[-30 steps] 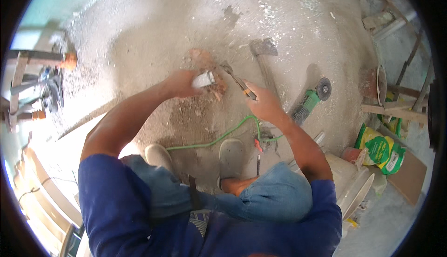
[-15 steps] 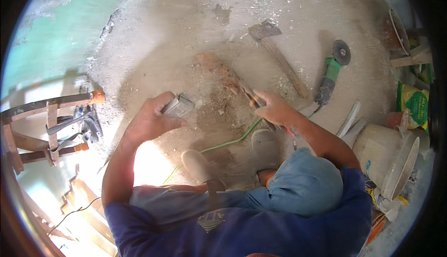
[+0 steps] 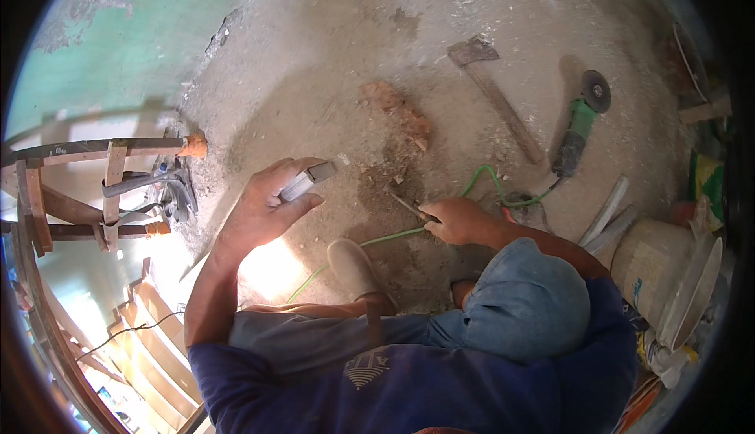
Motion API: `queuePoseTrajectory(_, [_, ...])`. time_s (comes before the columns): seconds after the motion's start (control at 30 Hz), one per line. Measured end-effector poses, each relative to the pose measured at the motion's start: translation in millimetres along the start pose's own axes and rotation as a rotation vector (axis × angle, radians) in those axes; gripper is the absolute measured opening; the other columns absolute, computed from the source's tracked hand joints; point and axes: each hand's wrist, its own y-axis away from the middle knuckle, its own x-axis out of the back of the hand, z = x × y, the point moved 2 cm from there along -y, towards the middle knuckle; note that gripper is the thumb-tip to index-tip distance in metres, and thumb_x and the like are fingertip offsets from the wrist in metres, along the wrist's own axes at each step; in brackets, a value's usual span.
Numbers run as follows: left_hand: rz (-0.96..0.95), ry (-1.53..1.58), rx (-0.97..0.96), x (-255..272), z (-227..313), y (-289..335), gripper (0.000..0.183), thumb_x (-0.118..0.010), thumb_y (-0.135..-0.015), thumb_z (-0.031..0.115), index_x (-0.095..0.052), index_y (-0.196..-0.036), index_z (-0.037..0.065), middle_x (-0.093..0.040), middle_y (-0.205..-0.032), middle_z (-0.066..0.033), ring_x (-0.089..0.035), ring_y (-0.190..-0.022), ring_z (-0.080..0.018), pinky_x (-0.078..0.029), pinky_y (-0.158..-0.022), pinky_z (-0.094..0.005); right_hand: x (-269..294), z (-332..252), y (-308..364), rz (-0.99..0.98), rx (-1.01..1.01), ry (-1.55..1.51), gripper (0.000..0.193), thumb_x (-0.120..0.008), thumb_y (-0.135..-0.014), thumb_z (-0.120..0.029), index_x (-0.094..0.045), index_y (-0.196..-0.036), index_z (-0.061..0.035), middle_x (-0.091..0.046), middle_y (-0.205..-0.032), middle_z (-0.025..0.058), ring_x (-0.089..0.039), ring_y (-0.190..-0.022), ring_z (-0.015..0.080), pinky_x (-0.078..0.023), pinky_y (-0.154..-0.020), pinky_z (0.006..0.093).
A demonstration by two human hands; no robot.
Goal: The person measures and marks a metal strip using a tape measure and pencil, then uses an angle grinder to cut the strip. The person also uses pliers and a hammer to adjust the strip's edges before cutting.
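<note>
My left hand (image 3: 271, 202) is closed on a small grey metal box (image 3: 300, 182), gripped between thumb and fingers above the floor. One dark end of the box faces up and to the right. In my right hand (image 3: 460, 220) is a slim metal hand tool (image 3: 409, 203), its narrow tip pointing up and left over the dusty floor. Its handle is mostly hidden in my fist, so I cannot tell its exact kind. Beyond the tip lies a reddish-brown broken chunk (image 3: 399, 112) amid loose crumbs. Near my right hand, a green cord (image 3: 393, 236) crosses the floor.
An axe-like tool with a wooden handle (image 3: 505, 112) and a green angle grinder (image 3: 580, 119) lie ahead to the right. At far right stands a whitish bucket (image 3: 653, 269). A wooden frame (image 3: 114, 178) stands left, by the green wall (image 3: 102, 57). My shoe (image 3: 351, 265) is close by.
My right hand and its tool have drawn back from the reddish chunk toward my knee. The left hand has turned the box. The whole view has shifted a little.
</note>
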Motion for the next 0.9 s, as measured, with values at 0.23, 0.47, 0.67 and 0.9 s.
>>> queuePoseTrajectory(0.23, [0.100, -0.074, -0.047, -8.7, -4.3, 1.0, 0.046, -0.077, -0.086, 0.009, -0.061, -0.129, 0.006, -0.063, -0.090, -0.0131, -0.063, -0.078, -0.0244, -0.049, -0.070, -0.0349, 15.1, 14.0, 5.8, 0.174, 0.012, -0.125, 0.040, -0.063, -0.095, -0.029, -0.068, -0.124, -0.0025, -0.073, -0.100, 0.0215, -0.071, -0.092, 0.0369, -0.054, -0.081, 0.0458])
queuePoseTrajectory(0.47, [0.141, -0.108, 0.010, -21.1, -3.2, -1.6, 0.033, -0.072, -0.090, 0.009, -0.058, -0.118, 0.003, -0.056, -0.083, -0.0095, -0.055, -0.075, -0.0190, -0.047, -0.070, -0.0338, 34.3, 61.6, 78.2, 0.769, -0.242, -0.374, 0.025, -0.065, -0.094, -0.024, -0.073, -0.097, -0.0008, -0.072, -0.082, 0.0168, -0.071, -0.076, 0.0302, -0.054, -0.070, 0.0431])
queuePoseTrajectory(0.67, [0.092, -0.031, 0.097, -34.0, -16.8, -3.5, 0.025, -0.068, -0.092, 0.005, -0.058, -0.115, 0.004, -0.047, -0.073, -0.0018, -0.044, -0.068, -0.0102, -0.041, -0.062, -0.0286, -37.6, 123.7, 167.9, 1.105, -0.635, 0.079, 0.049, -0.074, -0.088, -0.036, -0.064, -0.124, -0.0031, -0.067, -0.114, 0.0212, -0.065, -0.105, 0.0368, -0.052, -0.088, 0.0465])
queuePoseTrajectory(0.9, [0.040, 0.001, 0.141, -36.9, -9.8, -13.4, 0.021, -0.066, -0.094, 0.005, -0.058, -0.113, 0.003, -0.046, -0.071, -0.0007, -0.042, -0.065, -0.0095, -0.039, -0.059, -0.0275, -108.7, 136.4, 165.8, 0.727, -0.754, 0.077, 0.075, -0.074, -0.084, -0.048, -0.052, -0.141, -0.0047, -0.056, -0.133, 0.0228, -0.056, -0.120, 0.0414, -0.049, -0.099, 0.0501])
